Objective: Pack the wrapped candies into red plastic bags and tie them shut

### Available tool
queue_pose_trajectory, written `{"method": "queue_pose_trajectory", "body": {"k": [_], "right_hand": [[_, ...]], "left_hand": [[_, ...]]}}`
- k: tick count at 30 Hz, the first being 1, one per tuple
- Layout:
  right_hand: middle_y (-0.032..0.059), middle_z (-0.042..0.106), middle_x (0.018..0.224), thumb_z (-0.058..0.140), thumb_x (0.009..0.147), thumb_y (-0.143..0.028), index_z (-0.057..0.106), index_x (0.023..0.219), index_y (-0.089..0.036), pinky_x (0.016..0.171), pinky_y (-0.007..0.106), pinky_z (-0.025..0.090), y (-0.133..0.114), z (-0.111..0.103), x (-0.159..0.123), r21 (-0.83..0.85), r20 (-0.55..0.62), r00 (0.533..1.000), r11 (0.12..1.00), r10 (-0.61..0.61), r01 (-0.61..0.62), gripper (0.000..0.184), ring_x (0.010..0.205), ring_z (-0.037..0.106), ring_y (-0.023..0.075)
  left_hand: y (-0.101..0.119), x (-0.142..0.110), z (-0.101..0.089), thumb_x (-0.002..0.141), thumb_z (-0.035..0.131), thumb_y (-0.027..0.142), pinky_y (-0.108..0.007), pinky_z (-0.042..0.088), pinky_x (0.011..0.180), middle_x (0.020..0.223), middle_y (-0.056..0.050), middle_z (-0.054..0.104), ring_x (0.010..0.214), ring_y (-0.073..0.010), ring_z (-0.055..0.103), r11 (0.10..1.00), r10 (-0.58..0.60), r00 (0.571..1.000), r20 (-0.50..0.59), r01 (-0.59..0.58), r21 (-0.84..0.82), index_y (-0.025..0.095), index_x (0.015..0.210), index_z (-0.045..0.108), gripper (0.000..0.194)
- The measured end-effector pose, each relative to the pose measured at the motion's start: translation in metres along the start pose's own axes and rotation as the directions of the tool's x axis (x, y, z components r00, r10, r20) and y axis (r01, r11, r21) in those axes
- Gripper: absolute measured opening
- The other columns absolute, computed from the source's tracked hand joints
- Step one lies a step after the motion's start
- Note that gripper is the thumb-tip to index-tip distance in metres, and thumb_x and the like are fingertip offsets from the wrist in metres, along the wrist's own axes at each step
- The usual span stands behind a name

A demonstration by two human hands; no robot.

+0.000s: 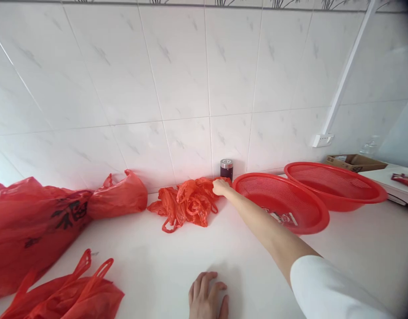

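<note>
Nearest, the left hand point(205, 297) is open over the white tabletop point(150, 266), its fingers spread and slightly bent, gripping nothing; whether the fingertips touch the surface is hard to tell. To the left of these fingers, well apart, lies the handled bag point(71, 297), red, with its loop handles sticking up.

Beyond the left fingertips is the pile of red bags point(190, 201), apart from them. The right hand point(220, 187) reaches its right end, fingers curled closed against the film; how much they grip cannot be told. Most of the pile lies to the left of these fingers, with a little red film showing just past them. It is thin, shiny, semi-transparent plastic, crumpled into loose folds, with a handle loop trailing at its front.

Farther left of the right fingers are the bulging large bag point(51, 221), with black lettering, and the smaller bag point(119, 195) against it. To their right are the front colander point(280, 201) and the rear colander point(340, 181), both red. Just behind them stands the dark container point(227, 169) with a silvery lid, near the tiled wall point(184, 88).
</note>
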State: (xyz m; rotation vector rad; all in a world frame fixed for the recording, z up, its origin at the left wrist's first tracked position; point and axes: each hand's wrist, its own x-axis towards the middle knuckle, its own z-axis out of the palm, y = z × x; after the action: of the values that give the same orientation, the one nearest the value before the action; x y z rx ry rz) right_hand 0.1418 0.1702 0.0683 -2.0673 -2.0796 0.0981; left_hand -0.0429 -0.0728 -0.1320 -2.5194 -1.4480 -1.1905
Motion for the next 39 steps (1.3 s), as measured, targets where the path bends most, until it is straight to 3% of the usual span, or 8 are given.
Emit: {"method": "queue_pose_trajectory", "body": {"k": [7, 13, 18, 23, 27, 30, 32, 39], "right_hand": [[0.0079, 0.046, 0.139, 0.038, 0.099, -0.019, 0.046, 0.137, -0.018, 0.104, 0.034, 0.038, 0.0, -0.065, 0.007, 0.263, -0.469, 0.881, 0.962, 0.06, 0.075, 0.039, 0.126, 0.044, 0.0185], [-0.0001, 0.059, 0.125, 0.05, 0.086, -0.012, 0.06, 0.12, -0.025, 0.094, 0.03, 0.046, -0.005, -0.076, -0.085, 0.501, -0.651, 0.759, 0.77, 0.034, 0.395, 0.039, 0.092, 0.061, 0.0138], [0.0015, 0.064, 0.111, 0.059, 0.085, -0.02, 0.063, 0.12, -0.028, 0.092, 0.032, 0.046, -0.008, -0.063, -0.199, 0.771, -0.453, 0.887, 0.46, -0.088, 0.44, 0.035, 0.094, 0.06, 0.0156], [0.0054, 0.063, 0.11, 0.068, 0.085, -0.031, 0.067, 0.112, -0.023, 0.08, 0.028, 0.051, 0.02, -0.051, -0.239, 0.965, -0.104, 0.914, 0.183, -0.393, 0.188, 0.028, 0.094, 0.06, 0.0168], [0.0075, 0.064, 0.109, 0.062, 0.088, -0.034, 0.066, 0.111, -0.019, 0.086, 0.033, 0.051, 0.041, -0.03, -0.23, 0.927, 0.079, 0.883, 0.36, -0.462, 0.106, 0.027, 0.096, 0.062, 0.019], [0.0081, 0.059, 0.121, 0.054, 0.09, -0.03, 0.061, 0.119, -0.022, 0.096, 0.04, 0.046, 0.037, -0.026, -0.235, 0.73, -0.121, 0.976, 0.651, -0.18, 0.21, 0.03, 0.106, 0.058, 0.0219], [0.0071, 0.059, 0.121, 0.052, 0.091, -0.028, 0.06, 0.116, -0.023, 0.096, 0.039, 0.046, 0.022, -0.033, -0.251, 0.596, -0.314, 0.945, 0.756, -0.088, 0.269, 0.027, 0.107, 0.057, 0.0222], [0.0024, 0.067, 0.094, 0.053, 0.091, -0.019, 0.064, 0.105, -0.024, 0.085, 0.031, 0.047, -0.045, -0.007, -0.292, 0.452, -0.072, 0.82, 0.714, -0.567, 0.534, 0.018, 0.089, 0.062, 0.0188]], "left_hand": [[0.005, 0.003, -0.007, 0.076, 0.057, 0.017, -0.045, 0.045, 0.085, 0.105, -0.004, 0.068, 0.107, -0.0287, 0.058, 0.987, -0.075, 0.997, 0.031, 0.079, -0.14, 0.029, 0.087, 0.067, 0.02], [0.014, 0.009, -0.021, 0.089, 0.048, 0.036, -0.046, 0.048, 0.091, 0.128, -0.01, 0.054, 0.112, -0.0269, 0.057, 0.809, -0.389, 0.917, 0.082, 0.383, -0.445, 0.027, 0.122, 0.054, 0.034], [0.012, 0.029, -0.048, 0.09, 0.048, 0.044, -0.046, 0.049, 0.094, 0.137, -0.013, 0.044, 0.113, -0.0253, 0.056, 0.617, -0.565, 0.816, 0.119, 0.514, -0.596, 0.026, 0.137, 0.035, 0.052], [0.004, 0.058, -0.076, 0.082, 0.064, 0.032, -0.053, 0.04, 0.103, 0.153, -0.014, 0.02, 0.134, -0.0329, 0.037, 0.928, -0.31, 0.91, -0.275, 0.226, -0.297, 0.029, 0.144, 0.029, 0.071], [0.001, 0.069, -0.088, 0.084, 0.057, 0.015, -0.059, 0.027, 0.108, 0.152, -0.007, 0.031, 0.141, -0.0376, 0.022, 0.993, -0.085, 0.972, -0.218, 0.1, 0.056, 0.028, 0.112, 0.065, 0.032], [0.003, 0.071, -0.096, 0.085, 0.048, 0.011, -0.056, 0.03, 0.103, 0.122, -0.007, 0.065, 0.12, -0.0322, 0.052, 0.985, -0.138, 0.99, 0.01, 0.136, 0.103, 0.027, 0.098, 0.069, 0.03], [0.009, 0.074, -0.102, 0.087, 0.043, 0.013, -0.054, 0.029, 0.103, 0.097, -0.003, 0.074, 0.091, -0.0247, 0.066, 0.978, -0.192, 0.967, 0.168, 0.174, 0.114, 0.026, 0.099, 0.067, 0.03], [0.041, 0.1, -0.115, 0.083, 0.042, 0.015, -0.042, 0.037, 0.095, 0.067, 0.0, 0.072, 0.064, -0.02, 0.064, 0.948, -0.279, 0.908, 0.313, 0.208, 0.239, 0.024, 0.098, 0.068, 0.031]]}}
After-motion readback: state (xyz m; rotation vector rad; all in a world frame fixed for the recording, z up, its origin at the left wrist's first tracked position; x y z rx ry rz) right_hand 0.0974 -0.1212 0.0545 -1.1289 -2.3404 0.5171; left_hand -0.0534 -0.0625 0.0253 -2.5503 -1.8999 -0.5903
